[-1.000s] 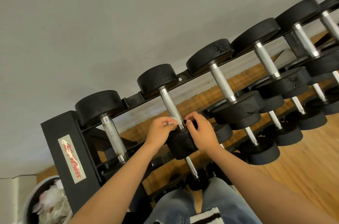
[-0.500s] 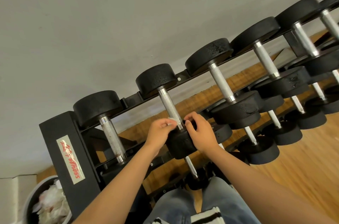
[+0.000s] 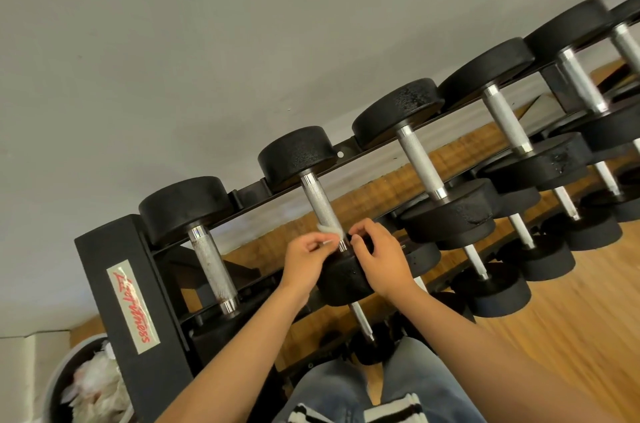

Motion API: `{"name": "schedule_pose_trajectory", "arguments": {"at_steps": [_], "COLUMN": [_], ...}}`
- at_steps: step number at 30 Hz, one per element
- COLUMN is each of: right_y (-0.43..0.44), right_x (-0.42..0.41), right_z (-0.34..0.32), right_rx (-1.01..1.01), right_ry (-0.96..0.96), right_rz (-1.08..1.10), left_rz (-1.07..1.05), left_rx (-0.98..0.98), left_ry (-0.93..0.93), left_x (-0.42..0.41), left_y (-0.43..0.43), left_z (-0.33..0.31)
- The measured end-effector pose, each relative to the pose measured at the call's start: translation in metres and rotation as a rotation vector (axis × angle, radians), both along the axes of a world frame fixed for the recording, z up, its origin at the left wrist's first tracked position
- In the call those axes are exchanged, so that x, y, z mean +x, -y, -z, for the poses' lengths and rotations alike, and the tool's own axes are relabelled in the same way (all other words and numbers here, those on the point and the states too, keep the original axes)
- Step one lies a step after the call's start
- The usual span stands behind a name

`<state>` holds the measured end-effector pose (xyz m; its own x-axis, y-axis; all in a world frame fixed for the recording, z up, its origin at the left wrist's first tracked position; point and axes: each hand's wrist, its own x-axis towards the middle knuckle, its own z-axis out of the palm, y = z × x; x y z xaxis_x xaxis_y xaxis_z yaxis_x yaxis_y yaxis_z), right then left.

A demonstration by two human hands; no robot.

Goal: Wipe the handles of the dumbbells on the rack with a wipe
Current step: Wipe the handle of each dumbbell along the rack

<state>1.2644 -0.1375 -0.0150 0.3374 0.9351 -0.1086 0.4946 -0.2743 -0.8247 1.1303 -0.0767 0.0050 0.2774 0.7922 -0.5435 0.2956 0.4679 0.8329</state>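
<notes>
A black rack [image 3: 114, 270] holds a row of black dumbbells with knurled silver handles. Both hands are at the near end of the second dumbbell's handle [image 3: 320, 202] from the left. A small white wipe [image 3: 330, 230] lies across that handle just above its near collar. My left hand [image 3: 306, 258] pinches the wipe's left end. Just right of the handle, my right hand [image 3: 379, 258] has its fingers curled by the collar and near weight; whether it holds the wipe's other end is hidden.
The leftmost dumbbell's handle [image 3: 211, 260] shows rusty marks. More dumbbells [image 3: 420, 161] run to the right, with smaller ones on lower tiers [image 3: 491, 287]. A bin of crumpled white waste [image 3: 93, 388] stands at the lower left. A grey wall is behind; wooden floor [image 3: 571, 318] to the right.
The wipe now shows more plainly across the handle, and my left hand has drawn slightly away from it. My right hand stays put.
</notes>
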Motion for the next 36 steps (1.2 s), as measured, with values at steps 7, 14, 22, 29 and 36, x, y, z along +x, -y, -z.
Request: {"name": "schedule_pose_trajectory", "arguments": {"at_steps": [7, 14, 22, 29, 36], "right_y": [0.001, 0.001, 0.0, -0.002, -0.01], "right_x": [0.001, 0.001, 0.003, 0.005, 0.01], "right_z": [0.0, 0.002, 0.002, 0.002, -0.019], "right_rx": [0.001, 0.0, 0.004, 0.007, 0.089], "right_ry": [-0.012, -0.005, 0.003, -0.003, -0.3], "right_rz": [-0.01, -0.007, -0.026, -0.065, -0.154], "left_rz": [-0.177, -0.217, -0.413, -0.18, 0.134], "left_rx": [0.166, 0.147, 0.254, 0.162, 0.177], "left_ry": [0.014, 0.013, 0.006, -0.061, -0.023], "left_x": [0.01, 0.02, 0.037, 0.02, -0.013], "left_y": [-0.051, -0.04, -0.057, -0.01, 0.001], "left_z": [-0.013, 0.01, -0.003, -0.001, -0.037]}}
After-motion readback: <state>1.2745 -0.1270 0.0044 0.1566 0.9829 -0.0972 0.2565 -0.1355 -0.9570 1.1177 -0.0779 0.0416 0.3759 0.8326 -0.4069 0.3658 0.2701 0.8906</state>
